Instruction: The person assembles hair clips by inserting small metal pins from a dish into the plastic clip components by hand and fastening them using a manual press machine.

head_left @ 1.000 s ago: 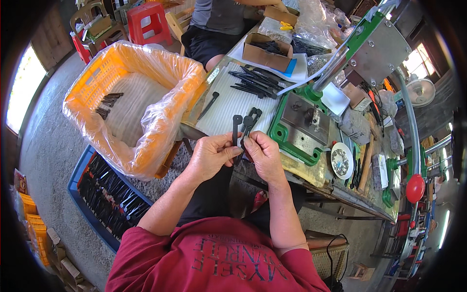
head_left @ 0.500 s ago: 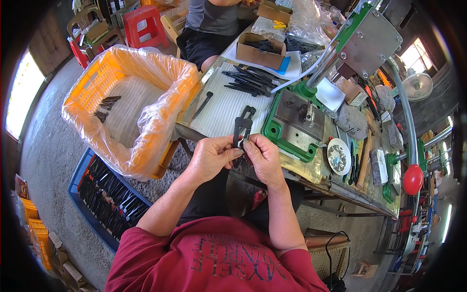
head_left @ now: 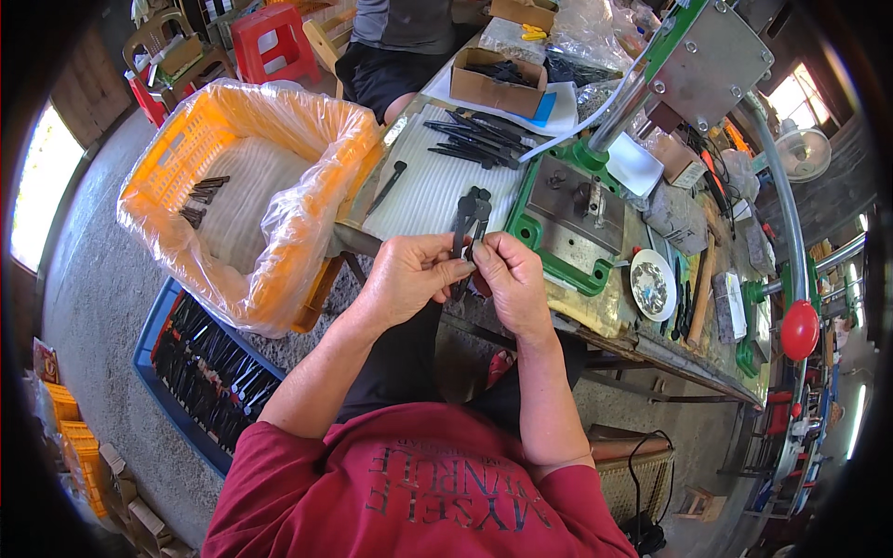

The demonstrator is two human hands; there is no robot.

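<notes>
My left hand (head_left: 414, 276) and my right hand (head_left: 513, 284) meet over the near edge of the workbench. Between their pinched fingers and thumbs stand slim black metal pieces (head_left: 473, 209) with rounded upper ends, like the parts of a hand tool. The fingers cover their lower portion, so I cannot tell how they join. Behind the hands lies a ribbed white foam sheet (head_left: 419, 212). A single black piece (head_left: 387, 186) rests on its left side, and a pile of similar black pieces (head_left: 476, 139) lies at the far end.
A green-based press (head_left: 521, 226) with a red ball-ended lever (head_left: 795, 336) stands right of the hands. Beside it sits a white dish (head_left: 665, 304). At left are a plastic-lined orange crate (head_left: 349, 177) and a blue bin (head_left: 149, 358) of black pieces. Another person (head_left: 402, 46) sits across.
The upper ends of the black pieces have drawn closer together and sit slightly lower. Both hands stay pinched on them, the right shifted slightly right. The view has tilted a little.
</notes>
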